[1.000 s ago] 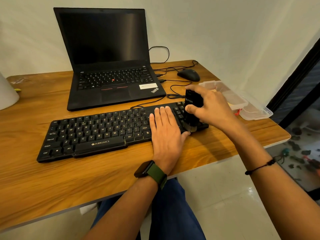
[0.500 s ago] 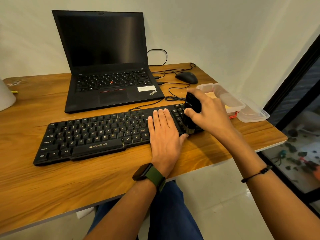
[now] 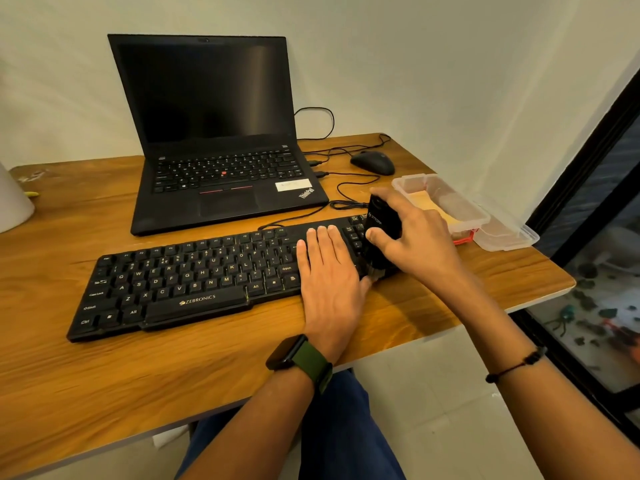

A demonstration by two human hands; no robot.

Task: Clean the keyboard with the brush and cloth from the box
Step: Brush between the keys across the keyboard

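Observation:
A black Zebronics keyboard [image 3: 194, 275] lies across the wooden desk [image 3: 104, 375]. My left hand [image 3: 329, 271] rests flat on the keyboard's right part, fingers straight. My right hand [image 3: 415, 240] grips a black brush [image 3: 381, 223] held upright over the keyboard's right end, its pale bristles down on the keys by my left thumb. The clear plastic box [image 3: 446, 195] stands open just right of my right hand, with a yellowish cloth [image 3: 426, 200] inside.
An open black laptop [image 3: 221, 133] stands behind the keyboard. A black mouse [image 3: 372, 162] and cables lie at the back right. The box's lid [image 3: 509, 233] lies near the desk's right edge. A white object [image 3: 12, 202] sits at the far left.
The brush in my right hand has shifted slightly over the right-end keys. My left hand stays flat on the keyboard. The camera view has tilted a little.

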